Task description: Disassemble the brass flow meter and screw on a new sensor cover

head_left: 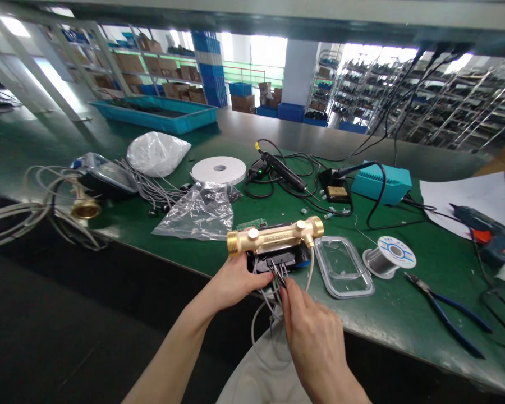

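Observation:
A brass pipe fitting (275, 235) with threaded ends lies at the bench's front edge, joined to a black housing (292, 258) with grey wires and a pale cable. My left hand (238, 280) is closed around the left side of this housing, thumb along its near edge. Between the fingers of my right hand (311, 325) is a slim metal tool that looks like tweezers (280, 276). Its tip touches the wires at a dark grey strip (281, 261) on the housing. My fingers partly hide the tip. Behind the fitting, a green circuit board (252, 224) partly shows.
Right of the housing are a clear plastic cover (345, 266), a solder spool (389, 257) and blue-handled pliers (446, 311). Behind lie an electric screwdriver (284, 171), a teal soldering station (381, 182) and a white tape roll (219, 170). A plastic bag (200, 213) and coiled cables (33, 207) lie left.

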A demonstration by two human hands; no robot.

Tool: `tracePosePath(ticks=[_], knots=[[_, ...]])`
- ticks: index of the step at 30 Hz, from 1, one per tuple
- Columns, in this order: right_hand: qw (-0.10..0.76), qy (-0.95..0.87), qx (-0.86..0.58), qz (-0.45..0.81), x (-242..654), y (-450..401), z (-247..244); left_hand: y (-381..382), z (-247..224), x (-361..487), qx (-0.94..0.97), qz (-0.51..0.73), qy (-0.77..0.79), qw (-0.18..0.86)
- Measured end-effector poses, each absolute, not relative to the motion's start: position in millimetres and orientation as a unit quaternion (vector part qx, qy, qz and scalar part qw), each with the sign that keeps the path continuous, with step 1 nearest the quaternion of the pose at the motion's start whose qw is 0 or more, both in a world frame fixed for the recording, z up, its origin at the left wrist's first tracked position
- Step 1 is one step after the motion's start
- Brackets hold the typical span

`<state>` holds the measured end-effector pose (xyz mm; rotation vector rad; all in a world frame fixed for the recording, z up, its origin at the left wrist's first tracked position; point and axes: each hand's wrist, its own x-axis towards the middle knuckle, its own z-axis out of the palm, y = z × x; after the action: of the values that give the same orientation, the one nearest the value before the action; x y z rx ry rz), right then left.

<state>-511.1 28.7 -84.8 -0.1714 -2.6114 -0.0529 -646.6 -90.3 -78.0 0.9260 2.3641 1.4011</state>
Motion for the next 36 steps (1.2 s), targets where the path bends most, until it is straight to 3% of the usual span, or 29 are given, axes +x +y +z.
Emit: tracePosePath(ticks=[22,25,27,29,36], knots=[[0.356,-0.926,-0.040,0.119,-512,32,-97,-97,-83,-641,0.270,0.465,0.834,0.118],[0.345,-0.929,-0.048,0.129,-513,31,-99,-106,-83,-624,0.179,0.488,0.854,-0.004],[0.341,-0.930,-0.051,0.128,-513,31,-100,-111,-76,-610,0.129,0.470,0.856,-0.173],[0.337,-0.932,-0.054,0.119,-513,31,-100,-113,-64,-601,0.209,0.390,0.844,-0.303],[0.331,-0.932,-0.067,0.131,-513,29,-99,-101,-37,-625,0.570,0.043,0.747,-0.339]])
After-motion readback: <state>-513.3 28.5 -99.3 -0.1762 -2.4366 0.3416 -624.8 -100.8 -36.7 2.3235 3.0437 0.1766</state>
